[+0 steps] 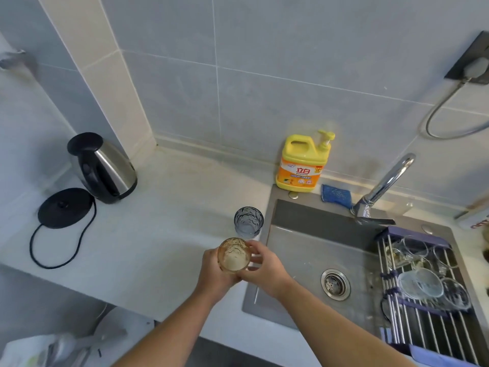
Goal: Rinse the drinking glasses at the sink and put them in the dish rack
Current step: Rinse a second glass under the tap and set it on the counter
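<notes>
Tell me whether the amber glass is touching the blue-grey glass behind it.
Cannot tell. In the head view the amber glass, held by both hands, overlaps the blue-grey glass's base; no gap or contact shows.

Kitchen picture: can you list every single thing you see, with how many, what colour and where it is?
amber glass: 1, amber, held over the counter edge left of the sink
grey glass: 1, smoky grey, upright on the counter beside the sink
sink: 1, grey, right half of the view
faucet: 1, chrome, behind the sink
dish rack: 1, metal bars, over the sink's right side
clear glassware: several, clear, on the rack
soap bottle: 1, yellow, behind the sink
sponge: 1, blue, beside the bottle
kettle: 1, steel and black, left counter
kettle base: 1, black, beside the kettle
left hand: 1, gripping the amber glass
right hand: 1, gripping the amber glass
</notes>
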